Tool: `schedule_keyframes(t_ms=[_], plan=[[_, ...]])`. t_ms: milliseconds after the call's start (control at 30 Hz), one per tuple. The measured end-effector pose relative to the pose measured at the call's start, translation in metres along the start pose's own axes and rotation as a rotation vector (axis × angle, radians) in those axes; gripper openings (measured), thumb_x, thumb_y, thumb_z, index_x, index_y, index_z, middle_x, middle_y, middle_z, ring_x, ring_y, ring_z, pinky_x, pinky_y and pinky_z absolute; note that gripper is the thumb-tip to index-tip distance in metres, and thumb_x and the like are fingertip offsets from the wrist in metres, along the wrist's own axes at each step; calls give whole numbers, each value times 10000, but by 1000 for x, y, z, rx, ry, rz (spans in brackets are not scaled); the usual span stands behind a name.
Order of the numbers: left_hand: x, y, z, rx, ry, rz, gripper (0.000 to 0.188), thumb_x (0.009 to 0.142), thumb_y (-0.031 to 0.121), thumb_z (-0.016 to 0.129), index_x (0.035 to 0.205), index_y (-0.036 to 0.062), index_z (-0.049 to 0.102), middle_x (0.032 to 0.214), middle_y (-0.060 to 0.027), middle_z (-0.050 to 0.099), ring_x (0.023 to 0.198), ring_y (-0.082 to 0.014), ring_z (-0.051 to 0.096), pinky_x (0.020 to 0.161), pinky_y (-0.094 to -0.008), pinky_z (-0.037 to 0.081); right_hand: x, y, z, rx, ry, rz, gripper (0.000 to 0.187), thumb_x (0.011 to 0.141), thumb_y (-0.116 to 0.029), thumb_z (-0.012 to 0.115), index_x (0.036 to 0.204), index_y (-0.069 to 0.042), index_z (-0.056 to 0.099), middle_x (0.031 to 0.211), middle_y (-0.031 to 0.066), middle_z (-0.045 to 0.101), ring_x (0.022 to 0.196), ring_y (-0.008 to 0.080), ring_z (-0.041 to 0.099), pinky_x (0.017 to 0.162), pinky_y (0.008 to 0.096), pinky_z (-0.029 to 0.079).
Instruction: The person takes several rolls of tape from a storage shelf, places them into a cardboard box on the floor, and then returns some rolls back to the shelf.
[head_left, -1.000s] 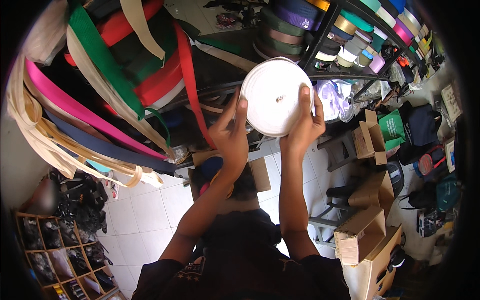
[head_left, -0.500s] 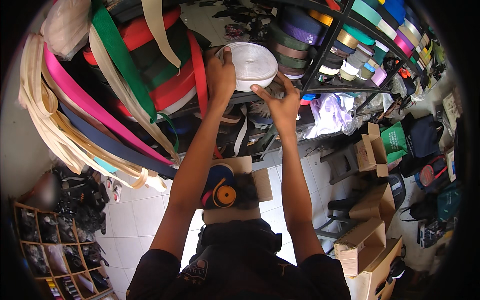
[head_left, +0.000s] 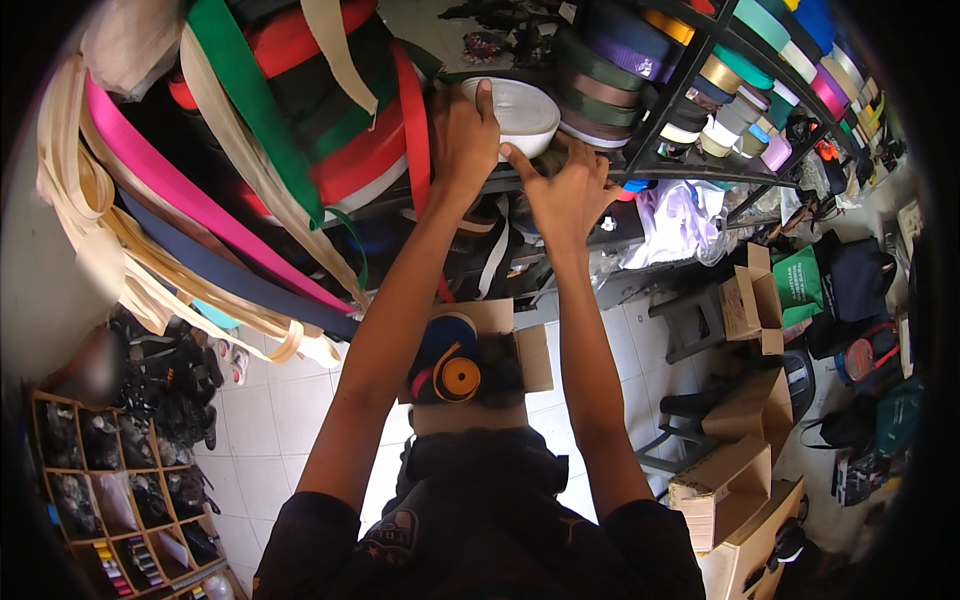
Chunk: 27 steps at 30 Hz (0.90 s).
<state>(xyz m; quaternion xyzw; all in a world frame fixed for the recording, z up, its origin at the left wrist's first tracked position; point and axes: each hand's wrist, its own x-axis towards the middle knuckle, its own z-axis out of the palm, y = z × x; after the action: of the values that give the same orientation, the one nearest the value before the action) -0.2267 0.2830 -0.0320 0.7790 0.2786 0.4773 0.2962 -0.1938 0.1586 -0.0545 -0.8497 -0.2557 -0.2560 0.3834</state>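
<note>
A white roll of webbing tape [head_left: 533, 114] lies on the rack ahead of me, beside stacked dark rolls. My left hand [head_left: 464, 145] grips its left side, thumb over the upper edge and the other fingers mostly hidden. At the roll's near edge, my right hand [head_left: 566, 195] touches it with the thumb tip. The fingers of that hand are spread and bent beside the dark rolls [head_left: 592, 125], with a gap between them and the thumb.
Red and dark rolls [head_left: 375, 140] with hanging straps [head_left: 235, 100] crowd the left. A black rack frame [head_left: 668, 95] holds more rolls at right. Below my arms sits a cardboard box [head_left: 470, 415] with an orange roll [head_left: 459, 379]. Cartons [head_left: 722, 480] stand lower right.
The white roll has moved slightly farther from me, closer to the dark rolls. My right hand's fingers have come away from its side, and less of the roll shows between my hands.
</note>
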Motion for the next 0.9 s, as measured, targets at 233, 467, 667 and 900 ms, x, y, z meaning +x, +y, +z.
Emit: schedule_keyframes(t_ms=[233, 467, 667, 900], plan=[[-40, 0, -28, -89, -78, 54, 505, 996, 257, 464, 1287, -144, 364, 1225, -395, 472, 1090, -531, 511, 935, -521, 420, -5, 2, 5, -26, 35, -87, 894, 650, -666, 730, 1251, -26, 560, 1217, 107, 601, 1144, 289, 503, 908, 527, 301], [-135, -17, -61, -263, -2, 416, 277, 930, 74, 563, 1169, -66, 553, 1144, -246, 603, 1022, -403, 606, 889, -366, 489, -36, 14, 4, 214, 97, -176, 656, 730, -475, 796, 1172, -30, 606, 1115, 142, 625, 1091, 295, 530, 950, 468, 360], [-325, -163, -80, -109, -247, -522, 145, 934, 109, 572, 1010, 2, 635, 882, -162, 686, 829, -277, 678, 731, -323, 515, -221, 132, 34, 428, -260, 169, 129, 824, -35, 670, 950, -37, 646, 905, 62, 668, 777, 189, 588, 731, 331, 445], [-439, -261, -93, 142, -666, -605, 195, 950, 166, 544, 1064, 34, 630, 903, -148, 687, 810, -274, 675, 731, -363, 513, -337, 224, 97, 45, -913, 195, 340, 829, -118, 673, 1144, -7, 610, 1055, 195, 659, 997, 355, 633, 872, 415, 500]])
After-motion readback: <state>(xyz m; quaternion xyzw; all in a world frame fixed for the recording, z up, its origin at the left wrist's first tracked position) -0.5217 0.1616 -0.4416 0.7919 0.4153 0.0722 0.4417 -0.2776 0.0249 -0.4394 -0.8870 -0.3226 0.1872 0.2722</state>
